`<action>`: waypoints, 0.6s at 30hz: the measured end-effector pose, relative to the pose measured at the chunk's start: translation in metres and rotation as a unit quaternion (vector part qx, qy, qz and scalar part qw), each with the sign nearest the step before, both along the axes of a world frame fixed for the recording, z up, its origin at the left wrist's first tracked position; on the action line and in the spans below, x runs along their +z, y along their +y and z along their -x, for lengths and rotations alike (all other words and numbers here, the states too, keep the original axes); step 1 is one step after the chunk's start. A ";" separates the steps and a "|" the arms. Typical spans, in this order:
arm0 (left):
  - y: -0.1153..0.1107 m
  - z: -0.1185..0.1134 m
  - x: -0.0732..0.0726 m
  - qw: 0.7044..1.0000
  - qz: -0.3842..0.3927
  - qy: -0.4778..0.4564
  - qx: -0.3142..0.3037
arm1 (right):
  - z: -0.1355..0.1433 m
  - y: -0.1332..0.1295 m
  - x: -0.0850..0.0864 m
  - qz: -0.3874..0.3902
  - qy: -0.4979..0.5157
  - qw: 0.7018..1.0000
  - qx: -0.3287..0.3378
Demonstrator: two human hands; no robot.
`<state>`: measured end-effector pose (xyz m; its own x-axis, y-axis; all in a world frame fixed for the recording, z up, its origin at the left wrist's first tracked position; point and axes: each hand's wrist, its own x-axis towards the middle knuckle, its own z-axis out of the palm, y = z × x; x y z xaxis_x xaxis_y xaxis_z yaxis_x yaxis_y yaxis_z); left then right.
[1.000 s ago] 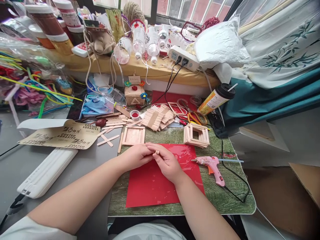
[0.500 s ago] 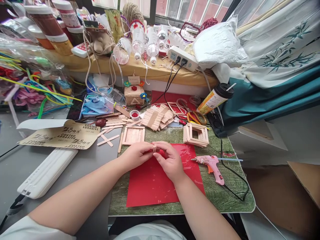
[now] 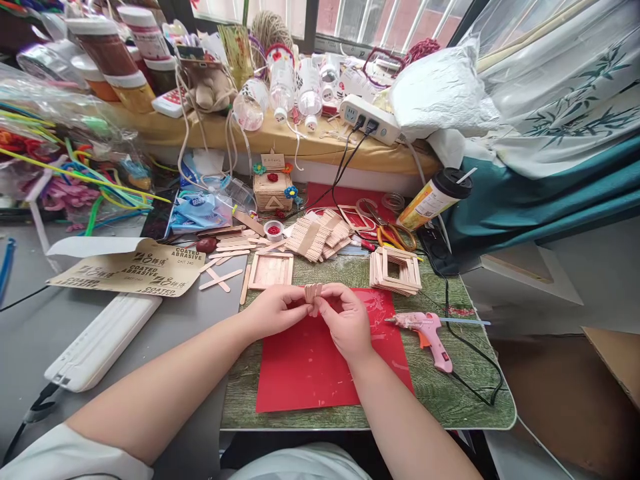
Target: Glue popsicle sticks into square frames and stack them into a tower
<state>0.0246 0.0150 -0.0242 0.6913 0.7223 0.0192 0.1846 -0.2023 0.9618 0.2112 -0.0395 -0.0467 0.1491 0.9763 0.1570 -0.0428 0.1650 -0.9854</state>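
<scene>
Between my fingertips is a small bundle of wooden craft sticks [image 3: 313, 294], pinched from both sides above a red sheet [image 3: 310, 373]. My left hand [image 3: 277, 309] grips its left side, and my right hand [image 3: 346, 319] holds the right side with thumb and fingers. Just beyond my left hand lies a square tray of craft sticks [image 3: 271, 270]. A stacked square frame of sticks [image 3: 395, 270] stands past my right hand. To the right, a pink glue gun [image 3: 425, 331] rests on its side with a glue stick in its back.
Loose craft sticks [image 3: 220, 279] and stick panels [image 3: 313, 237] lie behind the sheet. Sandpaper [image 3: 150, 270] and a white power strip [image 3: 100, 343] are at left. A drink cup [image 3: 435, 197] leans at the back right beside scissors [image 3: 395, 235]. The glue gun's black cable [image 3: 493, 373] loops along the right edge.
The craft stick bundle now shows more between my fingers, its sticks fanned slightly and standing higher. Both hands stay nearly in place, and the view has shifted a little.
</scene>
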 end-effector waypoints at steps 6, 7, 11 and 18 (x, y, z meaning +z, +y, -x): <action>0.002 0.001 -0.006 0.987 0.127 -0.073 0.060 | -0.009 0.008 0.012 0.019 0.138 0.977 -0.158; 0.002 0.002 -0.004 0.982 0.157 -0.084 0.055 | -0.012 0.010 0.014 0.015 0.154 0.970 -0.188; -0.003 0.005 0.008 0.936 0.296 -0.092 -0.169 | -0.020 0.012 0.019 0.009 0.168 0.961 -0.218; -0.013 0.002 0.004 0.875 0.321 -0.051 -0.358 | 0.017 0.020 0.048 0.120 0.202 0.972 -0.017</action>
<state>0.0222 0.0022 -0.0198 0.9895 -0.0120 -0.1439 0.1386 0.3570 0.9238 0.1941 -0.0200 0.0010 0.1841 0.9711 -0.1520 -0.4327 -0.0587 -0.8996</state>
